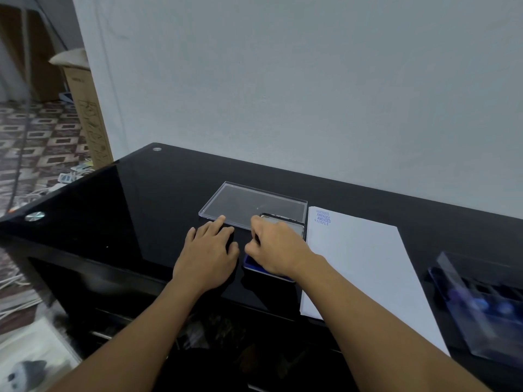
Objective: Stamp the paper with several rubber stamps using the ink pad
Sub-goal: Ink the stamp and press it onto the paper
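Pretty dim, flat indoor light with a bluish cast. The glossy black table (169, 179) mirrors the pale wall (311, 80), and shadows are soft. Wide-angle bends the edges, and the plastic case (481, 304) bottom right is smeared with blur.

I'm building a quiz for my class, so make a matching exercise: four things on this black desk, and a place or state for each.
1 clear plastic lid
2 white paper sheet
3 blue ink pad in metal tin
4 clear plastic box

a under the right hand
b blue words in its far left corner
c at the desk's right edge
d at the fingertips of the left hand

Pairs: 1-d, 2-b, 3-a, 4-c
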Action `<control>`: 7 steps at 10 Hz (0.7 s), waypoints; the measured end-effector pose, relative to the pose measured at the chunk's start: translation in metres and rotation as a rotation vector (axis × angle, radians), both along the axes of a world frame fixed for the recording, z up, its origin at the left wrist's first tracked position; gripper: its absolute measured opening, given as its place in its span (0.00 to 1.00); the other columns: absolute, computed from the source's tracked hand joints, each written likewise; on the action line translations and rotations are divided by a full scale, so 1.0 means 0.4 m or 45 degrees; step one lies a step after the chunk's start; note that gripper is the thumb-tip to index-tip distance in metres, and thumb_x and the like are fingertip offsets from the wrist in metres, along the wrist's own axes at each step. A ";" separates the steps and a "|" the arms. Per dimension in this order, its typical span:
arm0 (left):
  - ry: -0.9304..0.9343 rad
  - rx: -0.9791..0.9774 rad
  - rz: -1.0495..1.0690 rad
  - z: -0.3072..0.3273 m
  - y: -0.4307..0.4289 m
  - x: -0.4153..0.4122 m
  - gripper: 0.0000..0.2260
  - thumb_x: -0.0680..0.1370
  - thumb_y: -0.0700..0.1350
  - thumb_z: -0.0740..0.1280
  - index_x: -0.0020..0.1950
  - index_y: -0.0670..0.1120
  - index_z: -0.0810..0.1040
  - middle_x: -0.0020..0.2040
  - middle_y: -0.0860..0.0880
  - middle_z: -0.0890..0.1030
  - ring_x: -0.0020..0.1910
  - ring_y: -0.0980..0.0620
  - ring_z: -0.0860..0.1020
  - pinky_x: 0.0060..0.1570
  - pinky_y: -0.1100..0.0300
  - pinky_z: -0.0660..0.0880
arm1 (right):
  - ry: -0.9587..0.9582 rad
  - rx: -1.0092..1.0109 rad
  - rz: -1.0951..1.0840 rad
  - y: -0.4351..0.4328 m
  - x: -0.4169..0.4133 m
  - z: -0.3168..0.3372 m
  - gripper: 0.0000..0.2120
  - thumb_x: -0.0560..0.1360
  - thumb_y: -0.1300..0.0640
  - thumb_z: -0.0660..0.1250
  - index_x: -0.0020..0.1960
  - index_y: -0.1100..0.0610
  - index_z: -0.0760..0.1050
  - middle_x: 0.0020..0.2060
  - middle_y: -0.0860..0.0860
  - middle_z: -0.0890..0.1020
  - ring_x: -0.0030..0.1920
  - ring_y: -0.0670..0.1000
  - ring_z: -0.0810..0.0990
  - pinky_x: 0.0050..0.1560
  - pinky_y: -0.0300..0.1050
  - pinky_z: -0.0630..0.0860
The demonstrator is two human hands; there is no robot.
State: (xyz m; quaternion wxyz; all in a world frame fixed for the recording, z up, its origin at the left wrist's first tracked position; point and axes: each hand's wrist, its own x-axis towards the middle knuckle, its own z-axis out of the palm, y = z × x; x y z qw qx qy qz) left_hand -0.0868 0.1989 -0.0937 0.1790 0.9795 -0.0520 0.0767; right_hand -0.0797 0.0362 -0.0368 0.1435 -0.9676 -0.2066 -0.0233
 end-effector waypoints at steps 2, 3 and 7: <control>-0.005 -0.001 -0.002 -0.004 0.002 0.001 0.21 0.84 0.54 0.54 0.76 0.51 0.66 0.82 0.50 0.56 0.80 0.50 0.54 0.78 0.45 0.51 | -0.016 -0.053 0.003 0.008 0.003 0.005 0.07 0.78 0.51 0.60 0.48 0.54 0.65 0.41 0.55 0.77 0.41 0.56 0.76 0.38 0.49 0.73; -0.012 0.006 -0.001 -0.004 0.002 0.002 0.21 0.84 0.54 0.54 0.76 0.51 0.66 0.82 0.50 0.56 0.80 0.51 0.55 0.78 0.45 0.51 | -0.022 -0.066 0.015 0.009 0.004 0.006 0.07 0.78 0.51 0.60 0.48 0.53 0.64 0.41 0.55 0.77 0.41 0.56 0.77 0.39 0.50 0.75; -0.009 -0.005 0.001 -0.002 0.002 -0.003 0.21 0.84 0.54 0.54 0.76 0.51 0.66 0.82 0.50 0.56 0.80 0.51 0.54 0.78 0.45 0.50 | -0.018 -0.030 -0.002 0.006 0.001 0.001 0.07 0.78 0.52 0.60 0.47 0.54 0.64 0.39 0.55 0.77 0.40 0.57 0.76 0.36 0.48 0.71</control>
